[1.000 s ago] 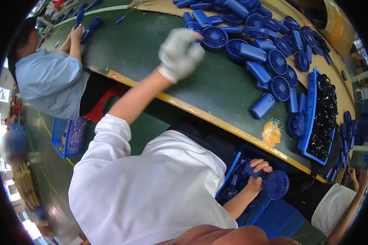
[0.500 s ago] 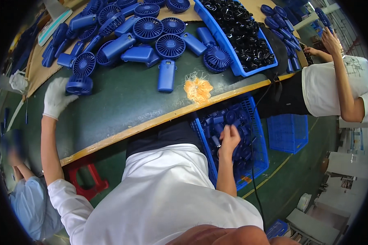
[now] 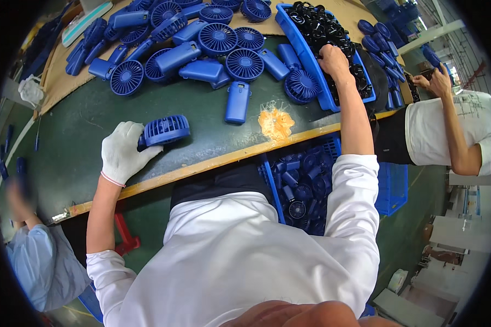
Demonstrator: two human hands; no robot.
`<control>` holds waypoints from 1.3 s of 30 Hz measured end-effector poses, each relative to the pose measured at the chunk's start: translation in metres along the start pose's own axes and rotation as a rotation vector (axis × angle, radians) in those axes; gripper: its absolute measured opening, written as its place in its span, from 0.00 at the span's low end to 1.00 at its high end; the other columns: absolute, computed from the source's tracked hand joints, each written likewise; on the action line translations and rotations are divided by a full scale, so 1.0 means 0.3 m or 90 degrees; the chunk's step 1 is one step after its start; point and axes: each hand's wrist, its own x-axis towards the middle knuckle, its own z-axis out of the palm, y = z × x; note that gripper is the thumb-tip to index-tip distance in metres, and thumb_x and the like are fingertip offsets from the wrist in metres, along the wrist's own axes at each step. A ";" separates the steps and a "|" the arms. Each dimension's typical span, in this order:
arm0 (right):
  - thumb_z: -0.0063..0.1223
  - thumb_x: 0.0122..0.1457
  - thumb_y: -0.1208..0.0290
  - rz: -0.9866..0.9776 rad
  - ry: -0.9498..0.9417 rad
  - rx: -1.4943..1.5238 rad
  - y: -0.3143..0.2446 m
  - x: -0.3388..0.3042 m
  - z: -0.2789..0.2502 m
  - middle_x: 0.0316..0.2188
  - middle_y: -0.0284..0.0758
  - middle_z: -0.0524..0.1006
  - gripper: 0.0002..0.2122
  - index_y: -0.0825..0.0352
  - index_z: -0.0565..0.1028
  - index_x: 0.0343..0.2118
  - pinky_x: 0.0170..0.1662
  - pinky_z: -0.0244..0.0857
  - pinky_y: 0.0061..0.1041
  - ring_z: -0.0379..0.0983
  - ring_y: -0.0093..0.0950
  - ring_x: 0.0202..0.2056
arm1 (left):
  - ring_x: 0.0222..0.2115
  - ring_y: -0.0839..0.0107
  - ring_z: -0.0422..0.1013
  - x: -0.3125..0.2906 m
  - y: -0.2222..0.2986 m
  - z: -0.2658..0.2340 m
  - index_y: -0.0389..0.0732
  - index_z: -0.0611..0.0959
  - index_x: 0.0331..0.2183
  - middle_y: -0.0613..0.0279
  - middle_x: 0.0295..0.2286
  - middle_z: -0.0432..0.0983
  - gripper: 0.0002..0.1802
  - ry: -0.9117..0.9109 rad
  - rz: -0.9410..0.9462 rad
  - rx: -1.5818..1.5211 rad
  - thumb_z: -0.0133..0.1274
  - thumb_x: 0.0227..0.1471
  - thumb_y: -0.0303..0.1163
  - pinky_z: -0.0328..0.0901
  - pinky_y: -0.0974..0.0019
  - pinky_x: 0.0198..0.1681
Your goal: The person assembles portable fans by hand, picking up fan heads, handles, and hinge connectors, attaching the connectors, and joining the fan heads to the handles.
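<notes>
Blue handheld fan (image 3: 163, 129) lies on the green worktable (image 3: 82, 136), near its front edge, with the round grille head pointing to the person's right. The left hand (image 3: 123, 152), in a white knit glove, rests on the table and closes its fingers around the handle end of this fan; the handle itself is hidden under the glove.

The right hand (image 3: 334, 59), bare, reaches forward into the blue tray (image 3: 305, 54) of small black parts (image 3: 316, 24). Its fingers are curled down among the parts; whether they pinch one cannot be told.

A pile of blue fans (image 3: 202, 49) of the same kind covers the far part of the table, some with grilles facing up. One loose blue handle body (image 3: 237, 102) lies apart from the pile, between it and the table edge. An orange crumpled wrapper (image 3: 276, 123) lies just beside that body, near the yellow edge strip.

Below the table edge, at the person's right, a blue crate (image 3: 305, 185) holds more blue fan parts.

Another person in a white shirt (image 3: 453, 131) works at the right end of the table. A third person in a light blue shirt (image 3: 38, 261) is at lower left, blurred.
</notes>
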 end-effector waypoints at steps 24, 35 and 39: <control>0.61 0.48 0.78 0.195 0.229 0.800 0.127 -0.064 -0.008 0.21 0.27 0.71 0.11 0.73 0.76 0.36 0.19 0.55 0.18 0.62 0.16 0.17 | 0.20 0.55 0.71 -0.046 -0.038 0.001 0.40 0.79 0.22 0.55 0.18 0.73 0.16 0.119 -0.140 0.005 0.64 0.37 0.42 0.65 0.60 0.24; 0.50 0.54 0.83 -0.071 0.006 1.162 -0.688 -0.604 -0.108 0.30 0.35 0.75 0.07 0.75 0.74 0.36 0.28 0.70 0.20 0.75 0.23 0.28 | 0.34 0.71 0.72 0.018 0.189 0.083 0.31 0.76 0.41 0.58 0.31 0.75 0.18 0.320 -0.362 -0.975 0.47 0.57 0.37 0.66 0.69 0.39; 0.54 0.53 0.84 -0.075 -0.191 1.427 -0.848 -0.714 -0.155 0.34 0.37 0.69 0.09 0.79 0.72 0.38 0.26 0.72 0.20 0.76 0.29 0.29 | 0.30 0.73 0.73 0.017 0.265 0.055 0.31 0.78 0.39 0.60 0.29 0.76 0.18 0.242 -0.365 -1.012 0.49 0.56 0.39 0.68 0.70 0.34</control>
